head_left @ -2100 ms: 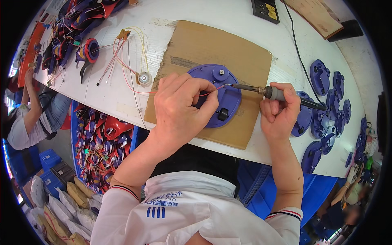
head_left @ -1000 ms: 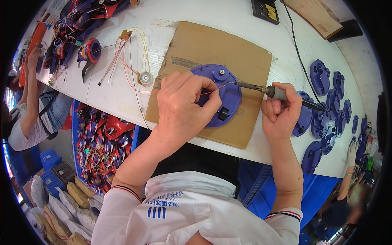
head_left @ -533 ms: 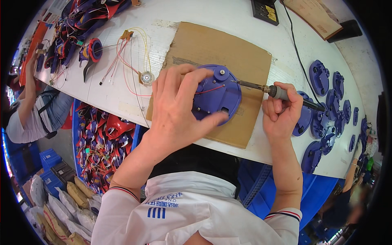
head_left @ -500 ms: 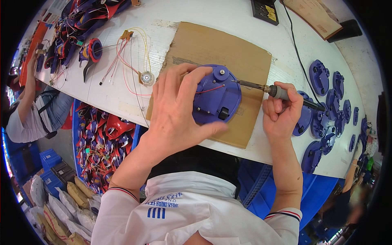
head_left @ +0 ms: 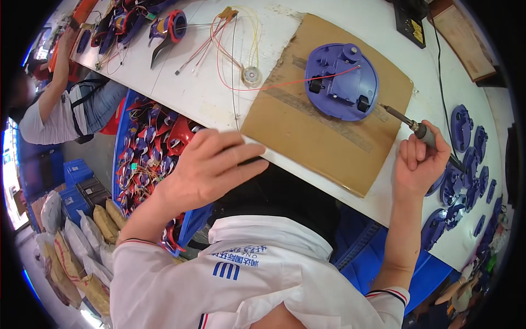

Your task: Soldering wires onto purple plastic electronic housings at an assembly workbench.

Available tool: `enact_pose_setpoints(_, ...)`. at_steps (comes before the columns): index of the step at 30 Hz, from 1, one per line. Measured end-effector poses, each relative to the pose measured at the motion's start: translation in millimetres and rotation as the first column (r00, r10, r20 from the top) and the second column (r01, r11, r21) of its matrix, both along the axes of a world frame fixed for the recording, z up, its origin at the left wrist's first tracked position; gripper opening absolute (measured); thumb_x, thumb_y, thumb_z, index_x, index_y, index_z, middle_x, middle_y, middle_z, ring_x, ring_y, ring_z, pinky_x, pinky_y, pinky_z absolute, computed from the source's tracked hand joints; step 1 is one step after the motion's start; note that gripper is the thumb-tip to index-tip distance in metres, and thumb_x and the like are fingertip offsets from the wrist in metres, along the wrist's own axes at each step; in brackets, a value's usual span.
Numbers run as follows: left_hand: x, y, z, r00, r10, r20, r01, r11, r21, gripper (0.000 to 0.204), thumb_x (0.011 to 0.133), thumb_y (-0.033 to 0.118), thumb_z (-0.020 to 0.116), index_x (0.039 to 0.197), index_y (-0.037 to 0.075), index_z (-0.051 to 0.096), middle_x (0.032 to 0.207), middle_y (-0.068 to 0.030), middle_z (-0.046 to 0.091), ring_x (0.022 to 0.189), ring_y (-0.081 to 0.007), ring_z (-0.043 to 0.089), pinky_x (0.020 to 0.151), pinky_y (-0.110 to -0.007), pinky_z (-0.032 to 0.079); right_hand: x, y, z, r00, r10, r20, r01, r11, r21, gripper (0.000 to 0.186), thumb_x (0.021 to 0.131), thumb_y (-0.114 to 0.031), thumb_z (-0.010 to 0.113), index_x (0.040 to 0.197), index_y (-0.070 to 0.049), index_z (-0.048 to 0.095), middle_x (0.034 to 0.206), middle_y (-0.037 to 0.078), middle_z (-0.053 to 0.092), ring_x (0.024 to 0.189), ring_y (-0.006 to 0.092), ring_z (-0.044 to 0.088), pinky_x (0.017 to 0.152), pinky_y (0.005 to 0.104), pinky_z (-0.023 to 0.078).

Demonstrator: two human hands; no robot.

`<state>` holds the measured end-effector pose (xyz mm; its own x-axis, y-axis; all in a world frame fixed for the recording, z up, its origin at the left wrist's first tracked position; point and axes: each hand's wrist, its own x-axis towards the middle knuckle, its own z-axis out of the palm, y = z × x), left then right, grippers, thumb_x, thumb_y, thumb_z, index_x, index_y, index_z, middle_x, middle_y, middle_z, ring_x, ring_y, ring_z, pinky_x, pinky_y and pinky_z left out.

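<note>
Head view: the oval purple-blue base (head_left: 339, 82) lies on the cardboard sheet (head_left: 285, 118), well apart from both hands, a black wheel (head_left: 363, 103) on its underside facing up. A red wire (head_left: 285, 85) runs leftward from its upper right part, across the cardboard, to the white worktop (head_left: 181, 88). Left hand (head_left: 211, 170) hangs by the worktop's near edge, fingers stretched out and a little apart, nothing seen in them. Right hand (head_left: 422, 156) has its fingers wrapped round the grip of a soldering iron (head_left: 405, 119), its tip just beside the base's rim.

Handling, as we judge it: keep the tip clear of plastic and loose wire, as if hot; bring the left fingers round without snagging the slack, steady the base by its rim, and try the joint with only a light tug on the wire.

Hard to make out: the left hand is smeared and its thumb we cannot place. We cannot tell whether the wire's end is soundly joined, nor where its far end lands near the round speaker (head_left: 252, 75). The iron's rear passes behind the right hand; a co-worker (head_left: 57, 109) at far left is partly cut off
</note>
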<state>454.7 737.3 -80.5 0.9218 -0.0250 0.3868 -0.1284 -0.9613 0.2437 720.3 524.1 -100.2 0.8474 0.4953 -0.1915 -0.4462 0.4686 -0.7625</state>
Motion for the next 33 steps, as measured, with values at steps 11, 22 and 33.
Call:
enact_pose_setpoints(11, -11.2, -5.2, -18.0, 0.927, -0.341, -0.16, 0.37, 0.903, 0.218, 0.022, 0.077, 0.008, 0.057, 0.098, 0.002, 0.058, 0.107, -0.0069, 0.056, 0.098, -0.0193, 0.05, 0.081, -0.028, 0.039, -10.2, 17.8, 17.3, 0.975, 0.15, 0.161, -0.157, 0.987, 0.033, 0.032, 0.088, -0.021, 0.041, 0.098, 0.002, 0.061, 0.048, -0.003, 0.036, 0.035, 0.0051, 0.022, 0.038, 0.0207, 0.017)
enact_pose_setpoints(22, 10.2, -10.6, -1.0, 0.819, -0.362, -0.446, 0.572, 0.444, 0.69, 0.017, 0.078, 0.01, 0.053, 0.093, 0.002, 0.057, 0.097, -0.0117, 0.06, 0.092, -0.0234, 0.053, 0.081, -0.031, 0.04, -14.7, 18.7, 7.7, 0.975, 0.114, 0.191, -0.12, 0.992, 0.022, 0.032, 0.089, -0.022, 0.039, 0.098, 0.0, 0.061, 0.048, -0.003, 0.036, 0.036, 0.0052, 0.023, 0.038, 0.0205, 0.016)
enact_pose_setpoints(33, 52.6, -27.0, 19.1, 0.99, -0.127, -0.06, 0.032, 0.624, -0.781, 0.01, 0.085, 0.002, 0.049, 0.09, 0.001, 0.057, 0.073, -0.0064, 0.051, 0.064, -0.018, 0.046, 0.059, -0.027, 0.038, -16.4, 17.6, -0.1, 0.969, 0.121, 0.218, -0.121, 0.993, -0.01, 0.031, 0.09, -0.024, 0.038, 0.097, -0.002, 0.06, 0.049, -0.003, 0.037, 0.036, 0.0051, 0.022, 0.038, 0.0199, 0.017)
